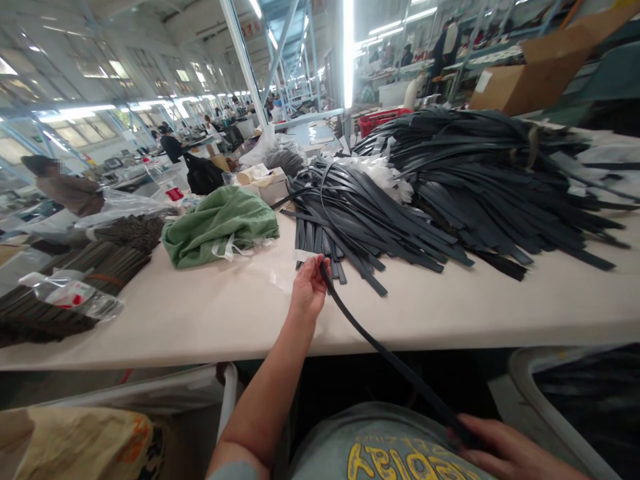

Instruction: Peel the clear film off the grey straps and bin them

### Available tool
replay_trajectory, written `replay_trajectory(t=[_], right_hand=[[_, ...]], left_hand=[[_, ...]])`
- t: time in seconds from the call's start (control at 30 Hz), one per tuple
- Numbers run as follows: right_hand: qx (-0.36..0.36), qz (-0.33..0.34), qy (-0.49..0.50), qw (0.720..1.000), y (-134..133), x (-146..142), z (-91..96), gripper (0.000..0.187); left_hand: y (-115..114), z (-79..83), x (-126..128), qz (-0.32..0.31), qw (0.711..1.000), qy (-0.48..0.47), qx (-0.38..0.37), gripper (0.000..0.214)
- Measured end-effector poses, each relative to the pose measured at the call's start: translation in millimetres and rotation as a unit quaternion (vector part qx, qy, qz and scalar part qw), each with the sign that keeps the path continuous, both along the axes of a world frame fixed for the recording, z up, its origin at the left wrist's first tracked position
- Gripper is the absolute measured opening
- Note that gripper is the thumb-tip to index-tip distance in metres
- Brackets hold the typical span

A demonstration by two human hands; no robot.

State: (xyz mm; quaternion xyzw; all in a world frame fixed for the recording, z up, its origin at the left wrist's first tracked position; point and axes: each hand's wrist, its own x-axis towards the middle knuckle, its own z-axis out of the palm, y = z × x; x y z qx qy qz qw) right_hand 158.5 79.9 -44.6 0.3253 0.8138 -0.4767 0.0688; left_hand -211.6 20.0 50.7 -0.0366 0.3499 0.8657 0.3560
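Observation:
One long dark strap [385,350] runs between my two hands, curving down from the table's front edge toward my right side. Its upper end is pinched in the fingers of my left hand [311,287], just above the tabletop. A white slip [306,255] shows right behind those fingertips; whether I touch it I cannot tell. Low at the right, in front of my shirt, my right hand [495,443] is closed round the lower part of the strap. Just beyond my left hand lies a loose pile of similar dark straps [360,213].
A larger heap of dark straps [480,173] covers the table's right side. Green cloth [220,230], a plastic bottle [75,297] and bundled brown strips [120,260] lie left. A cardboard box [525,80] stands behind. Bins [230,393] flank me below the table [210,327].

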Motion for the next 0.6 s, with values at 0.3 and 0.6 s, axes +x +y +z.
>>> replay_trajectory(t=[0.3,0.6], right_hand=[[-0.196,0.012,0.247,0.949,-15.6,-178.7,85.3,0.036],[0.065,0.032,0.244,0.967,-4.7,-164.3,103.5,0.033]], left_hand=[[-20.0,-6.0,51.7,-0.055,0.998,0.036,-0.004,0.017],[-41.4,-9.7,38.1,-0.038,0.999,0.004,-0.021,0.012]])
